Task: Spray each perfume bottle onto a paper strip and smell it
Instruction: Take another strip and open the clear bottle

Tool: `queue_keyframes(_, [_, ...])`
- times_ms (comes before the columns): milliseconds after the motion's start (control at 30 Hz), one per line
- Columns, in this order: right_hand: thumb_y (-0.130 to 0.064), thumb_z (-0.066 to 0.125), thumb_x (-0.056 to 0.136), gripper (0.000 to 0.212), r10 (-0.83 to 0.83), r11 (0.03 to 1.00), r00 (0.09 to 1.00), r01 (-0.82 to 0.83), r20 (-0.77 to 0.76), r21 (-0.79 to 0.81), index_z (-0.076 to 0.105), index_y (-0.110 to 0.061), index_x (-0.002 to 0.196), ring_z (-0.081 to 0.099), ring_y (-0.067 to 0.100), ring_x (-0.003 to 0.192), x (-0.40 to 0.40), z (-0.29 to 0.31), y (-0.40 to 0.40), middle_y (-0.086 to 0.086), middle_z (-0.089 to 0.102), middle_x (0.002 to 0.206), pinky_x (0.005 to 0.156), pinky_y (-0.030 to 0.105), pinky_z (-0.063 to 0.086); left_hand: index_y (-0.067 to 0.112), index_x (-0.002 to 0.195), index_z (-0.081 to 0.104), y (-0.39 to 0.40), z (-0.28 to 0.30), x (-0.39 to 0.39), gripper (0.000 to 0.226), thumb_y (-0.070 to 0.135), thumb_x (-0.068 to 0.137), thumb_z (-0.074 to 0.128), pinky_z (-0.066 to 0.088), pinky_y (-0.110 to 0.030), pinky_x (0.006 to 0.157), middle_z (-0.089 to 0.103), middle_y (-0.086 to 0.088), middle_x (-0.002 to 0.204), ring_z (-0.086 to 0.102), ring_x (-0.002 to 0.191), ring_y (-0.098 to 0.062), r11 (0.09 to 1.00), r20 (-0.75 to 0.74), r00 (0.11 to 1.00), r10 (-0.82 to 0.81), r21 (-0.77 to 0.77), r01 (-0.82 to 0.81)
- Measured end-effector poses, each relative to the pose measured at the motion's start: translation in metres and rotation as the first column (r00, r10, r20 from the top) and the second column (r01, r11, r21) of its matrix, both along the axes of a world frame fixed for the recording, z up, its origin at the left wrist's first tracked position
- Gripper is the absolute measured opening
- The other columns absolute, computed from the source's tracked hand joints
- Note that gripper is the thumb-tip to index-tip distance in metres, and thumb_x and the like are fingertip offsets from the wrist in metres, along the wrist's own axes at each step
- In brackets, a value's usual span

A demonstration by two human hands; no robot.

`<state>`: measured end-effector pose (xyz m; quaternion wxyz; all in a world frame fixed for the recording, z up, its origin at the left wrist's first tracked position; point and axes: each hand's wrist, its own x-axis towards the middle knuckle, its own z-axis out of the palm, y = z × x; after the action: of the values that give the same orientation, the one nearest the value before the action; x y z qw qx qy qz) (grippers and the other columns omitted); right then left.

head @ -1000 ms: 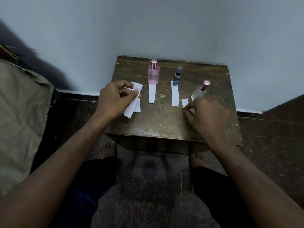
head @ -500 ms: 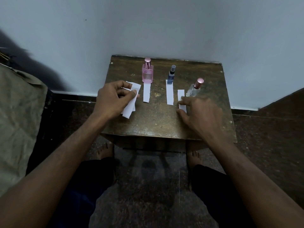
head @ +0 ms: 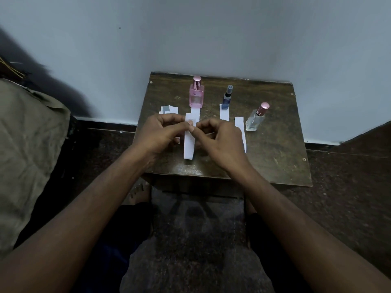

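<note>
My body, as seen from above. Forearms: two, bare to the frame edge, no sleeves, no watch, no bands. My left hand [head: 160, 134] and right hand [head: 222, 142]: no rings or gloves on the fingers [head: 191, 129]; nails short. Legs: dark garment over both thighs. Feet: bare, toes partly visible.

Plain home room, painted wall [head: 211, 34] at 12 o'clock, dark speckled floor [head: 349, 187], worn wooden stool [head: 281, 157] at centre, rumpled cloth [head: 27, 144] at 9 o'clock, bare feet [head: 137, 191] underneath
</note>
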<state>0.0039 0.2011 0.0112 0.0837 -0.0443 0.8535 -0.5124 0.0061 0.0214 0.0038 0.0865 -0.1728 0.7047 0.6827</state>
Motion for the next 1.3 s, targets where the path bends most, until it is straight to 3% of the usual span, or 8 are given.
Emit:
queue_keyframes(167, [-0.025, 0.079, 0.096, 0.011, -0.05, 0.982, 0.984, 0.08, 0.17, -0.171, 0.076, -0.016, 0.099, 0.075, 0.006, 0.066, -0.008, -0.001, -0.02, 0.001, 0.079, 0.079, 0.065, 0.025, 0.056, 0.012, 0.103, 0.081, -0.009, 0.004, -0.001, 0.014, 0.02, 0.092, 0.083, 0.064, -0.03, 0.073, 0.082, -0.008, 0.096, 0.077, 0.085, -0.022, 0.999, -0.02, 0.999, 0.029, -0.029, -0.029])
queue_keyframes(233, [-0.022, 0.079, 0.095, 0.007, -0.077, 0.98, 0.98, 0.108, 0.181, -0.169, 0.076, -0.016, 0.097, 0.075, 0.006, 0.066, -0.011, -0.002, -0.022, 0.002, 0.079, 0.077, 0.066, 0.026, 0.06, 0.019, 0.103, 0.083, -0.017, 0.002, -0.003, 0.016, 0.031, 0.093, 0.082, 0.065, -0.032, 0.079, 0.082, 0.0, 0.091, 0.079, 0.085, -0.018, 0.975, -0.065, 0.998, -0.006, -0.223, -0.008])
queue_keyframes(333, [-0.02, 0.079, 0.094, 0.004, -0.136, 0.987, 0.984, 0.145, 0.111, -0.075, 0.076, -0.019, 0.09, 0.076, 0.007, 0.067, -0.017, -0.008, -0.028, -0.002, 0.078, 0.072, 0.075, 0.033, 0.066, 0.023, 0.106, 0.079, -0.032, -0.002, -0.005, 0.029, 0.048, 0.092, 0.08, 0.056, -0.023, 0.079, 0.071, 0.015, 0.078, 0.069, 0.073, 0.0, 0.702, -0.163, 0.987, -0.017, -0.704, -0.104])
queue_keyframes(567, [-0.02, 0.082, 0.089, 0.008, -0.165, 0.986, 0.986, 0.165, -0.005, 0.028, 0.075, -0.019, 0.085, 0.073, 0.004, 0.06, -0.027, -0.02, -0.045, -0.004, 0.075, 0.065, 0.078, 0.039, 0.065, 0.018, 0.106, 0.07, -0.039, -0.021, -0.004, 0.048, 0.052, 0.078, 0.089, 0.048, -0.028, 0.075, 0.074, 0.006, 0.087, 0.067, 0.086, -0.013, 0.517, -0.101, 0.991, -0.083, -0.855, -0.044])
queue_keyframes(800, [-0.02, 0.082, 0.089, 0.009, -0.158, 0.987, 0.987, 0.159, -0.005, 0.038, 0.075, -0.021, 0.083, 0.074, 0.005, 0.06, -0.032, -0.026, -0.058, -0.005, 0.075, 0.065, 0.076, 0.039, 0.065, 0.02, 0.088, 0.076, -0.058, -0.006, -0.007, 0.024, 0.035, 0.08, 0.093, 0.059, -0.025, 0.069, 0.076, 0.006, 0.075, 0.072, 0.069, -0.005, 0.747, 0.074, 0.996, 0.039, -0.664, 0.02])
queue_keyframes(967, [-0.021, 0.082, 0.091, 0.009, -0.143, 0.989, 0.989, 0.144, -0.028, 0.025, 0.075, -0.02, 0.086, 0.073, 0.004, 0.06, -0.033, -0.026, -0.063, -0.005, 0.075, 0.066, 0.074, 0.038, 0.066, 0.009, 0.1, 0.076, -0.068, 0.001, -0.002, 0.026, 0.023, 0.084, 0.091, 0.061, -0.021, 0.058, 0.08, -0.008, 0.089, 0.081, 0.078, -0.013, 0.948, 0.128, 0.983, 0.129, -0.307, -0.085])
queue_keyframes(1100, [-0.022, 0.082, 0.091, 0.008, -0.126, 0.992, 0.991, 0.127, -0.035, 0.014, 0.075, -0.019, 0.089, 0.074, 0.004, 0.061, -0.037, -0.027, -0.072, -0.005, 0.076, 0.069, 0.071, 0.037, 0.067, -0.001, 0.117, 0.073, -0.067, 0.008, 0.001, 0.039, 0.021, 0.088, 0.087, 0.061, -0.021, 0.063, 0.082, -0.009, 0.098, 0.08, 0.085, -0.012, 0.988, 0.107, 0.982, 0.158, -0.016, -0.157])
queue_keyframes(1300, [-0.02, 0.078, 0.094, 0.003, -0.108, 0.99, 0.993, 0.111, -0.047, 0.086, 0.079, -0.018, 0.093, 0.075, 0.005, 0.068, -0.04, -0.029, -0.072, -0.006, 0.077, 0.076, 0.074, 0.035, 0.066, 0.006, 0.103, 0.076, -0.053, 0.0, 0.001, 0.028, 0.024, 0.086, 0.089, 0.06, -0.019, 0.057, 0.08, -0.008, 0.088, 0.078, 0.07, -0.007, 0.948, 0.085, 0.993, 0.082, -0.314, -0.052])
